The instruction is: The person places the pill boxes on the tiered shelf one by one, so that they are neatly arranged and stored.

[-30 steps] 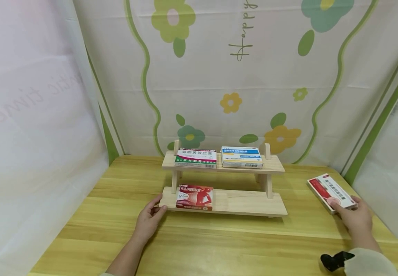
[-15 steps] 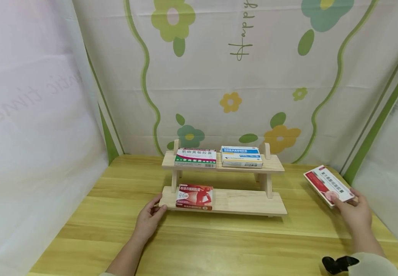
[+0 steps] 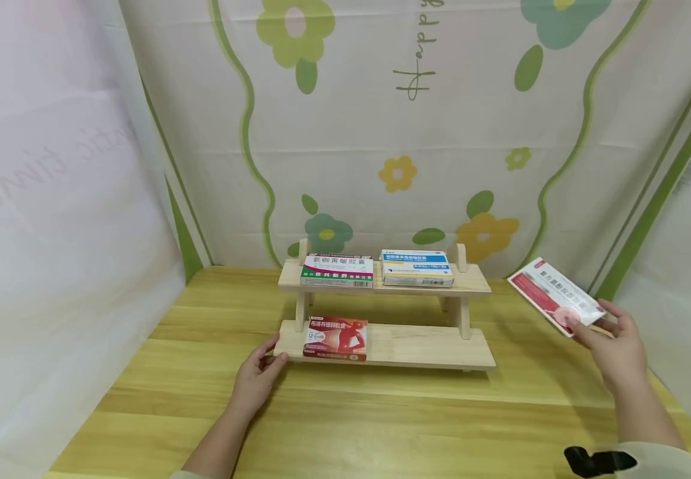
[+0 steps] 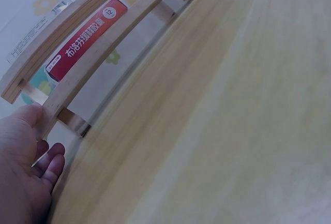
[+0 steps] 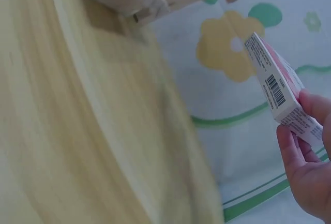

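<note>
A two-tier wooden display shelf (image 3: 429,346) stands on the table. My left hand (image 3: 254,380) holds the left end of its lower board, thumb on the board and fingers curled below, as the left wrist view also shows. My right hand (image 3: 618,349) pinches a white and red medicine box (image 3: 555,296), tilted and raised above the table to the right of the shelf. In the right wrist view the thumb lies on the printed face of this box (image 5: 276,79), with fingers under its end. A red medicine box (image 3: 335,338) rests on the lower board's left part.
On the upper board lie a green and white medicine box (image 3: 337,271) at left and a blue and white one (image 3: 417,268) at right. A patterned cloth (image 3: 333,153) hangs behind the wooden table (image 3: 381,426), with more cloth at both sides.
My right hand has lifted the white and red medicine box off the table, moving it up and slightly left. My left hand keeps its hold on the shelf. The head view has shifted slightly.
</note>
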{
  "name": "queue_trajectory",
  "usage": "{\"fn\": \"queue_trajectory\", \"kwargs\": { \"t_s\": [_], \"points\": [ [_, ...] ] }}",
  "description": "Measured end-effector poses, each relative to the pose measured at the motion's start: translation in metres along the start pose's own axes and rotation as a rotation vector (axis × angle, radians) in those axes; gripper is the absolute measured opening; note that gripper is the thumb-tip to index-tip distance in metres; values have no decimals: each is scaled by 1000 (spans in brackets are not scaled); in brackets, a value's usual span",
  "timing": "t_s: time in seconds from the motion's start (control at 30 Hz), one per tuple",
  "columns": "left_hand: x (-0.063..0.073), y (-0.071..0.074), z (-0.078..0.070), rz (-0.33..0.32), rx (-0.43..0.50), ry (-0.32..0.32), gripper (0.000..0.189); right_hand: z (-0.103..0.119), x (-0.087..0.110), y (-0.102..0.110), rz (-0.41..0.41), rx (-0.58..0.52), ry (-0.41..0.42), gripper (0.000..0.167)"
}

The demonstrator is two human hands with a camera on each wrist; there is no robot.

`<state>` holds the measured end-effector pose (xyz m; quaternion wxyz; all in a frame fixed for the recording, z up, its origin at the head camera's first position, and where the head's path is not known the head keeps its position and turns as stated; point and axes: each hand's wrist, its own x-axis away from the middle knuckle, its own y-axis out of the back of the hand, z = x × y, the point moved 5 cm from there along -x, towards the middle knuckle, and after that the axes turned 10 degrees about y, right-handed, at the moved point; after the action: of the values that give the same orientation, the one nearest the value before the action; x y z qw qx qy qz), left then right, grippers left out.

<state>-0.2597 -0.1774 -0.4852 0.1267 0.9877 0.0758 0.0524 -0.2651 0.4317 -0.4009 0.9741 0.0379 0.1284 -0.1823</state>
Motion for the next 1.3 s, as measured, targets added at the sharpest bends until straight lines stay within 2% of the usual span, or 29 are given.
{"fn": "queue_trajectory", "kwargs": {
  "t_s": [0.13, 0.23, 0.4, 0.73, 0.87, 1.13, 1.3],
  "points": [
    [2, 0, -1, 6, 0, -9, 54, 14, 1, -10, 38, -64, 43, 86],
    [2, 0, -2, 6, -6, -21, 54, 25, 4, -19, 73, -101, 89, 77],
    [0, 1, -6, -2, -11, -34, 53, 45, 10, -37, 180, -197, 168, 56],
    [0, 1, -8, 13, 6, -10, 51, 61, 28, -71, 398, -173, 158, 55],
    [0, 1, -6, 9, 2, -6, 51, 60, 36, -84, 455, -101, 146, 56],
    [1, 1, -5, 17, 1, -3, 51, 50, 46, -111, 541, 218, 95, 63],
    [1, 1, -6, 17, 5, 8, 53, 40, 52, -128, 587, 257, 61, 71]
  ]
}}
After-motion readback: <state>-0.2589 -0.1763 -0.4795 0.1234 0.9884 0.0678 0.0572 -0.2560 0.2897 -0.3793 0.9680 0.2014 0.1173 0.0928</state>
